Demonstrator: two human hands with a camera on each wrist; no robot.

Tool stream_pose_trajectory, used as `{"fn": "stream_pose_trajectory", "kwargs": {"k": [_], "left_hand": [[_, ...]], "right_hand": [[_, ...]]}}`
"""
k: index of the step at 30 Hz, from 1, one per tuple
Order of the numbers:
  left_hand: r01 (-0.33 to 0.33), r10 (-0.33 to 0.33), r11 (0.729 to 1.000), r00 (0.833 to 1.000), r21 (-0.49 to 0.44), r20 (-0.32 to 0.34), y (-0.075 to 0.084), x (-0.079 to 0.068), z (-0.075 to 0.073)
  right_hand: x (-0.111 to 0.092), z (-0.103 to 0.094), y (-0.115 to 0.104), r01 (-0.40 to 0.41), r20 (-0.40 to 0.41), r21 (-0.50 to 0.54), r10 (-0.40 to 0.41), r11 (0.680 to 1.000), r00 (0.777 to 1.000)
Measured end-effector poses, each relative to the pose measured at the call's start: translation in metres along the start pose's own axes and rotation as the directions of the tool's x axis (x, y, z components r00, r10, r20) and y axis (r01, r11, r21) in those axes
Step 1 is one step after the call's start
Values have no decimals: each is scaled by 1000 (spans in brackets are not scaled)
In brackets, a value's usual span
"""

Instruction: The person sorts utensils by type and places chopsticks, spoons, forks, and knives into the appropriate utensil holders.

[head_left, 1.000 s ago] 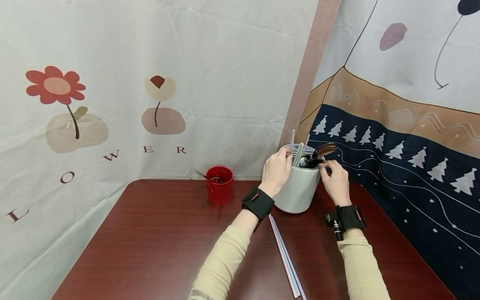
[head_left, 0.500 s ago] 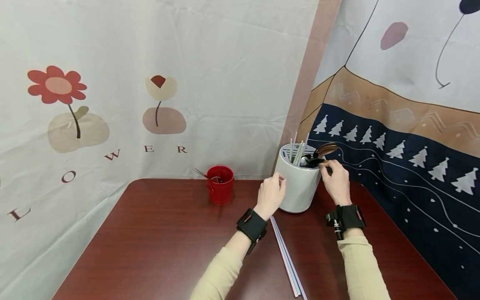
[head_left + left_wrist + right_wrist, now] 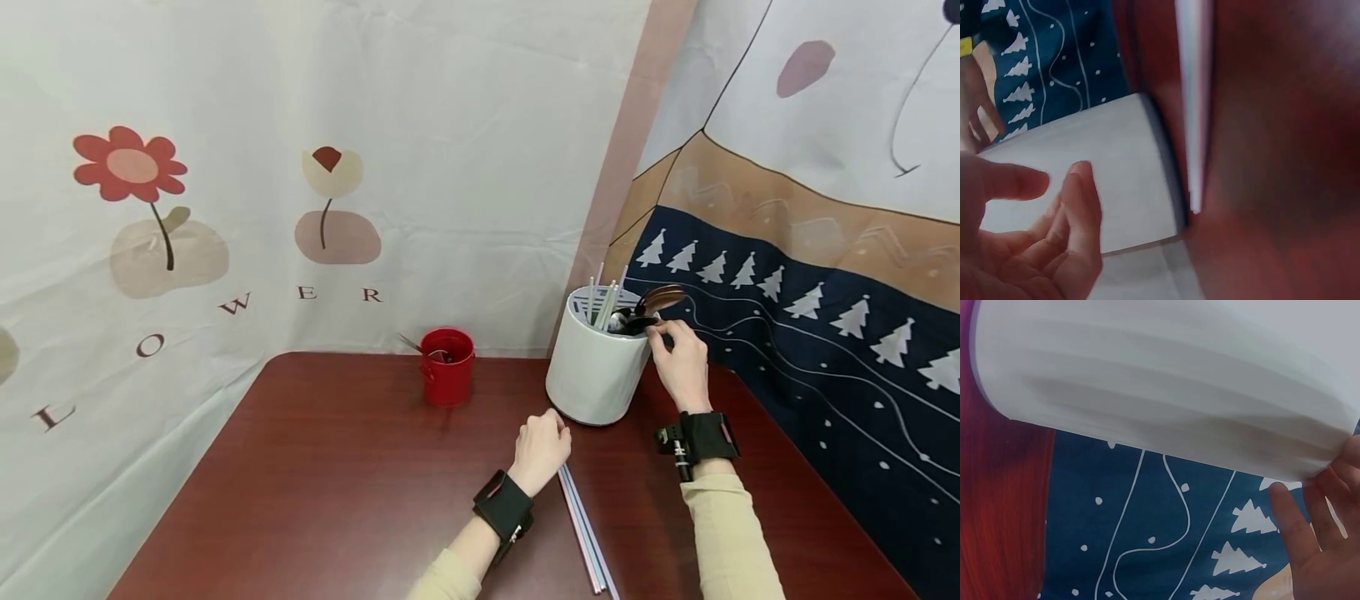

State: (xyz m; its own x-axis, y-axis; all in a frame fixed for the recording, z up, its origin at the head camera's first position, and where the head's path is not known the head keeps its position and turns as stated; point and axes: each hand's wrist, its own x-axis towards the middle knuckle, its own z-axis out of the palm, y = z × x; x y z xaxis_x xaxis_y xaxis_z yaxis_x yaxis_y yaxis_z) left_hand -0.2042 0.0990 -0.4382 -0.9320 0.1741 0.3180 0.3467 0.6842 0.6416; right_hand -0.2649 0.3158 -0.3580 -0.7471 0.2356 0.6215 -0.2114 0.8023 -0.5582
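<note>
A white cylindrical utensil holder (image 3: 595, 375) stands at the back right of the table, with several pale chopsticks (image 3: 607, 305) and dark and brown spoons (image 3: 660, 297) upright in its slotted top. At the right side of its rim, my right hand (image 3: 681, 360) holds on with the fingertips; the right wrist view shows the holder's side (image 3: 1147, 381) above that hand. My left hand (image 3: 542, 452) is low over the table in front of the holder, thumb and fingers apart and nothing between them. Close by it, pinkish and bluish chopsticks (image 3: 585, 533) lie together on the table.
A small red bucket (image 3: 447, 367) with thin metal utensils stands left of the holder. The dark red-brown table (image 3: 315, 483) ends at a white printed cloth (image 3: 465, 167) behind and a navy tree-patterned cloth (image 3: 825, 383) at the right.
My left hand has left the holder's rim and moved down toward the chopsticks on the table. The right hand stays at the rim. The head view has shifted slightly.
</note>
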Motion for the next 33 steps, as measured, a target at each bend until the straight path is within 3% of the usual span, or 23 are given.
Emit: {"fn": "stream_pose_trajectory", "kwargs": {"k": [8,19,24,33], "left_hand": [[87,-98,994,980,74,173,-5,-25,11],[160,-202,972,943,171,265,0,-33,14],[199,-249,960,929,196,275,2,-33,15],[207,-288,933,920,294,266,9,-31,17]], "right_hand": [[1,0,0,-9,3,6,9,1000,1000],[1,-1,-1,-33,14,3,32,999,999],[1,-1,-3,-43,25,4,43,999,999],[1,-2,-3,-35,19,6,35,999,999]]}}
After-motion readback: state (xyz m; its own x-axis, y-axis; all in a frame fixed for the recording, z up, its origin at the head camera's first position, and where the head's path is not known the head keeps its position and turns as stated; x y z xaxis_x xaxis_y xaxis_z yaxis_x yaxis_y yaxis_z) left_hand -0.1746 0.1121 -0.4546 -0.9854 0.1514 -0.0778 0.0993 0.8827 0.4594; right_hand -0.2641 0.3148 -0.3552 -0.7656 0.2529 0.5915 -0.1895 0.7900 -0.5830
